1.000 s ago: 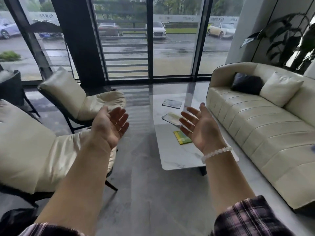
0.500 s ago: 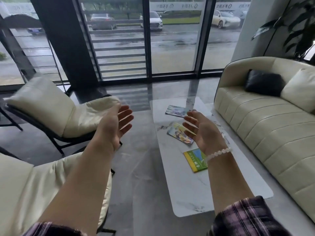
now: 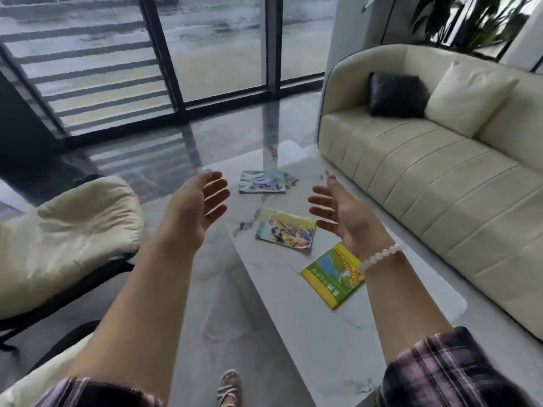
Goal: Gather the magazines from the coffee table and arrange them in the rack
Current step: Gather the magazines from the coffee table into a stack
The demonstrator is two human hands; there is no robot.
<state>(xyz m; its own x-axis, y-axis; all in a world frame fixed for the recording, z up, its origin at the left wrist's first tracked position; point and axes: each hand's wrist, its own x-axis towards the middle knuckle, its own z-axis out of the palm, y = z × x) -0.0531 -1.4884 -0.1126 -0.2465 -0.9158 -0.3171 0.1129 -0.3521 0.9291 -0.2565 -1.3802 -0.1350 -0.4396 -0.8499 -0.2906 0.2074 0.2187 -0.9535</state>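
Three magazines lie flat on the white marble coffee table [image 3: 293, 318]: a pale blue one [image 3: 262, 182] farthest away, a colourful yellow-blue one [image 3: 285, 230] in the middle, and a green-and-yellow one [image 3: 332, 274] nearest me. My left hand [image 3: 196, 207] is raised over the table's left edge, palm inward, fingers spread, holding nothing. My right hand [image 3: 345, 214], with a white bead bracelet, hovers empty above the table just right of the middle magazine, its wrist covering a corner of the green one. No rack is in view.
A cream sofa [image 3: 440, 183] with a dark cushion [image 3: 395, 95] and a cream cushion [image 3: 467, 96] runs along the table's right side. A cream lounge chair [image 3: 67, 239] stands left. Glass doors are ahead, a plant [image 3: 467, 22] at the back right, my sandalled foot [image 3: 230, 386] below.
I have walked closer to the coffee table and tilted my head down. Both open hands now hover over the magazines, which look larger and nearer. Nothing was picked up.
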